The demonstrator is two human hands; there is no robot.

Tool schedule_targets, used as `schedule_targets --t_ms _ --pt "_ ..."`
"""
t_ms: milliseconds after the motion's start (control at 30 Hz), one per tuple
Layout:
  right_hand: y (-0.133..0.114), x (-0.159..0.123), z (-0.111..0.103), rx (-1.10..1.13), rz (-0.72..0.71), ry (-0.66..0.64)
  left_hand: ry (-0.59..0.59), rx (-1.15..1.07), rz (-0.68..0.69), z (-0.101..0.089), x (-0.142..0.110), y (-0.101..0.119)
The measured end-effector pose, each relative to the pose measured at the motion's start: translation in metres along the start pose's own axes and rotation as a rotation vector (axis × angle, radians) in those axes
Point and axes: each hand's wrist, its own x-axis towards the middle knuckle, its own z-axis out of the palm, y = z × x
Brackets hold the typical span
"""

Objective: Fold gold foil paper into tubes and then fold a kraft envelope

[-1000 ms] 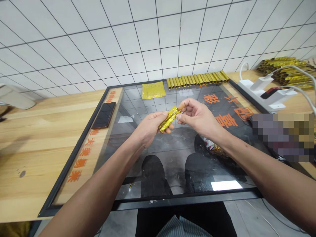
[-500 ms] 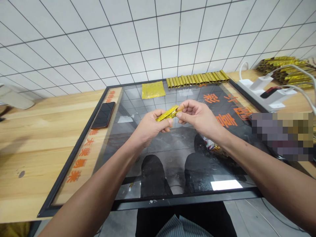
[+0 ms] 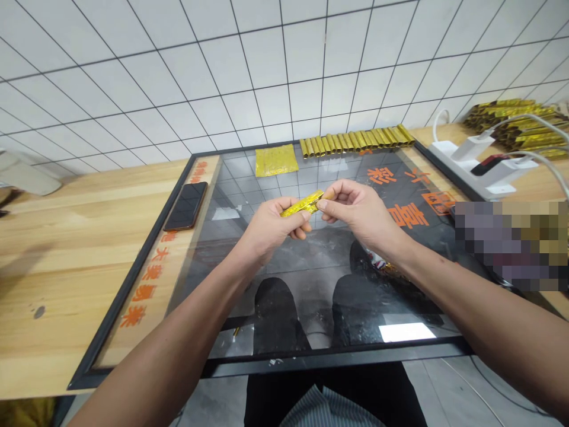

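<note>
Over the middle of the glass panel (image 3: 311,261), my two hands hold one piece of folded gold foil paper (image 3: 303,204). My left hand (image 3: 276,224) is closed around its lower left part, with the thumb lying along the near side. My right hand (image 3: 351,204) pinches its right end between thumb and forefinger. The piece is narrow and slants up to the right. Beyond the hands lies a flat gold foil sheet (image 3: 276,161). To its right, a row of several gold foil tubes (image 3: 355,141) runs along the panel's far edge.
A phone (image 3: 186,205) lies at the panel's left side. At the right stand a white power strip (image 3: 471,163) with plugs and cables, and a heap of gold foil pieces (image 3: 518,127). A tiled wall (image 3: 267,71) closes off the back. The black frame (image 3: 338,362) borders the panel.
The held foil's upper flap looks slightly turned and more closed, its surface now more crinkled. Both hands keep nearly the same place and grip.
</note>
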Motion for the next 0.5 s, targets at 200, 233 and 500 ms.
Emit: schedule_targets --t_ms 200,233,500 --pt "0.003 0.0012 0.0005 0.061 0.022 0.046 0.007 0.013 0.0 -0.0002 0.001 -0.0029" --pt "0.0038 0.0019 -0.0003 0.069 0.022 0.048 0.02 0.009 0.006 -0.0002 0.0013 -0.0028" --pt "0.0085 0.006 -0.0062 0.102 -0.005 0.038 0.107 -0.023 0.101 -0.0042 0.0043 -0.0022"
